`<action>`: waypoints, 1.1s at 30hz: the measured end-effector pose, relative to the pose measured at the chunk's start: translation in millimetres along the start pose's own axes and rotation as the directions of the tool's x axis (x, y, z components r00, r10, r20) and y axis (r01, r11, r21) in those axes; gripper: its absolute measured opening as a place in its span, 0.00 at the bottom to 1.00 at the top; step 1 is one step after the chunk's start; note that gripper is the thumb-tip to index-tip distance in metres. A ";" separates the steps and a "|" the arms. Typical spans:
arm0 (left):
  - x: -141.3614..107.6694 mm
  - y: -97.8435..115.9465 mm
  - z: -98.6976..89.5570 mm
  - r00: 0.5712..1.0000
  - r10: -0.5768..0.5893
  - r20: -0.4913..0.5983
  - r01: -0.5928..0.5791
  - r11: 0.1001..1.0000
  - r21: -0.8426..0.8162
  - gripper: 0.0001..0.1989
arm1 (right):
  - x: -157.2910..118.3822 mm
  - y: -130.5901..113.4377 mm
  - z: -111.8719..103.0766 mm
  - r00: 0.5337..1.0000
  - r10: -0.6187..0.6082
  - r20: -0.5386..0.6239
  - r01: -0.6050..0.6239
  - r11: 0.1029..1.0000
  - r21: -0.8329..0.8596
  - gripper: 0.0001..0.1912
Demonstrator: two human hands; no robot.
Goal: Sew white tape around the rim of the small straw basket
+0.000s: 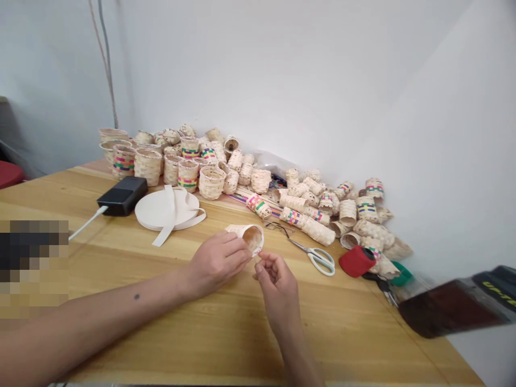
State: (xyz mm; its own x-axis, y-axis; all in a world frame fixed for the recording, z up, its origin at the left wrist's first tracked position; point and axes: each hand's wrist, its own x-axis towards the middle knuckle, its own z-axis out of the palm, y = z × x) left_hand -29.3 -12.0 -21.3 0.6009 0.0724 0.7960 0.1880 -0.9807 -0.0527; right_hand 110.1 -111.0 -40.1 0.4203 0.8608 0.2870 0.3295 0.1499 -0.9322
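A small pale woven basket (pixel 253 238) lies tilted on its side just above the table, its round mouth facing right and toward me. My left hand (pixel 213 264) is wrapped over its near side and hides much of its body. At the lower edge of the rim, the thumb and forefinger of my right hand (pixel 278 287) are pinched together. Whatever is between those fingertips is too small to make out. Reddish stitching or marks show on the rim near the pinch.
Many woven baskets (pixel 212 184) crowd the wall side. A white ribbon roll (pixel 157 209) and black adapter (pixel 123 195) lie left. Glasses (pixel 277 228), scissors (pixel 320 260), a red thread spool (pixel 357 261) and a dark device (pixel 451 306) lie right.
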 end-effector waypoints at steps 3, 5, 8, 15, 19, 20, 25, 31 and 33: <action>-0.4 2.3 0.9 0.999 -0.037 -0.010 0.036 0.999 -0.021 0.11 | 0.1 1.4 6.8 0.998 0.005 -0.064 -0.001 0.998 0.061 0.08; -1.1 4.4 1.8 0.999 -0.047 -0.012 0.047 0.998 -0.030 0.11 | 0.5 0.9 11.5 0.995 -0.016 -0.100 0.022 0.998 0.061 0.08; -3.1 4.5 3.8 1.000 -0.031 0.003 0.031 0.999 -0.031 0.12 | 3.9 -2.9 7.2 0.998 -0.027 -0.051 0.027 1.000 -0.008 0.10; -9.6 -1.6 9.4 0.987 0.120 0.111 -0.117 0.993 -0.028 0.10 | 20.9 -30.9 -33.6 0.953 -0.224 0.202 0.301 0.765 -0.570 0.10; -6.9 2.8 6.9 0.976 0.185 0.118 -0.184 0.983 -0.019 0.14 | 25.5 -47.7 -33.8 0.921 -0.003 0.390 0.283 0.694 -0.662 0.09; -6.0 4.2 6.1 0.973 0.199 0.119 -0.198 0.980 -0.018 0.15 | 25.6 -50.4 -32.6 0.916 0.031 0.400 0.273 0.682 -0.679 0.09; -4.7 8.6 5.4 0.982 0.161 0.099 -0.161 0.987 -0.004 0.18 | 19.9 -53.1 -25.4 0.922 -0.013 0.387 0.317 0.599 -0.735 0.09; -4.3 12.1 4.1 0.998 0.002 0.061 0.000 0.999 -0.037 0.19 | 11.9 -43.1 -15.3 0.967 -0.083 0.240 0.227 0.705 -0.672 0.08; -3.2 12.7 3.0 0.997 0.015 0.070 -0.011 0.998 -0.064 0.18 | 15.1 -42.0 -14.1 0.979 -0.061 0.195 0.173 0.753 -0.634 0.08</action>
State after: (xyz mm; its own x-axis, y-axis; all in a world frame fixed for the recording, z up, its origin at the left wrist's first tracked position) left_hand -26.5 -24.1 -26.3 0.6566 0.0700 0.7510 0.1312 -0.9911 -0.0224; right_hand 114.5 -111.2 6.6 0.2266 0.9284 0.2946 0.8573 -0.0466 -0.5126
